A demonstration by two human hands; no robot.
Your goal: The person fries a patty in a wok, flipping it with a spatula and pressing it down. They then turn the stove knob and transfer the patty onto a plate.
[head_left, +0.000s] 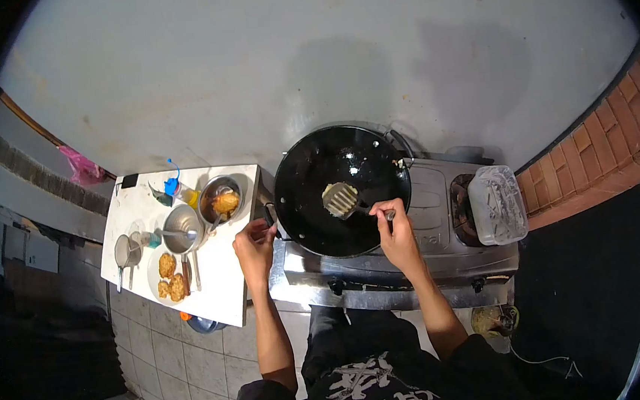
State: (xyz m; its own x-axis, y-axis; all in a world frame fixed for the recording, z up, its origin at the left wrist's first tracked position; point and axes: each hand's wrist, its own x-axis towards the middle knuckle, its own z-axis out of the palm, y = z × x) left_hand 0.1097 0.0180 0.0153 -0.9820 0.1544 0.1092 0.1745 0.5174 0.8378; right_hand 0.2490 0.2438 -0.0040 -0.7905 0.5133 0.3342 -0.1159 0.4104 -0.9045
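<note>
Both hands work at the black wok (342, 191), which sits on a steel gas stove (442, 228) straight ahead of the person. The right hand (396, 235) is closed around the handle end of a slotted spatula (341, 199); its long axis runs from that hand at the wok's near right rim up and leftward, so the blade lies flat near the middle of the pan. The left hand (254, 244) is curled on the wok's side handle (270, 217) at the left rim, just beside the edge of a white side table (226, 294). That table crowds the left with a bowl of batter (222, 200), a plate of fried pieces (170, 278) and a steel cup (180, 233), so open room lies mostly over the wok itself and toward the second burner on the right, where a clear plastic container (497, 205) sits.
</note>
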